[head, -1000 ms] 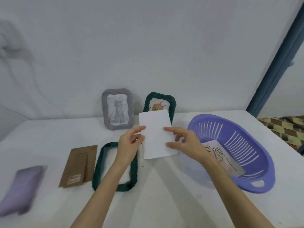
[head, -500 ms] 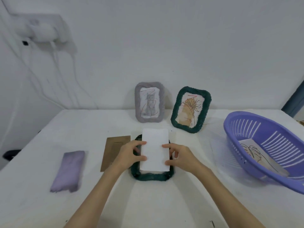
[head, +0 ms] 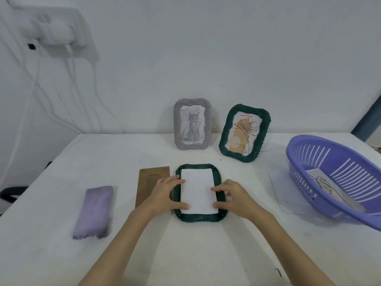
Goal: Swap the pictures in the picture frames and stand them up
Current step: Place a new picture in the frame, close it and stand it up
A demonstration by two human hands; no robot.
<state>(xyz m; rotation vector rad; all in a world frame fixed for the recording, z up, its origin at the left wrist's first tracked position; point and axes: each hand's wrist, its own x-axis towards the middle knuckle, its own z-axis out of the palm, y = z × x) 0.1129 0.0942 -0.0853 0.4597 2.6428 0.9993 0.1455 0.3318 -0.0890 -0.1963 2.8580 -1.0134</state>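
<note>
White table [head: 206, 254], wall behind. Purple basket [head: 309, 153] at 3 o'clock, tilted, a line-drawn picture [head: 321, 186] lying inside. Two frames stand upright at 12 o'clock against the wall: grey frame [head: 192, 123] with a cat picture, green standing frame [head: 244, 132] with a plant drawing just to its right. Folded lilac cloth [head: 93, 211] at 9 o'clock. Dark green frame [head: 200, 217] lies flat at centre, face down, a white sheet [head: 198, 190] set inside its opening. Brown backing board [head: 148, 182] lies touching its left side. Both forearms reach in from 6 o'clock. Left hand [head: 165, 193]: fingers spread, tips pressing the sheet's left edge. Right hand [head: 233, 195]: fingers loosely bent, tips pressing the right edge. Neither pinches.
</note>
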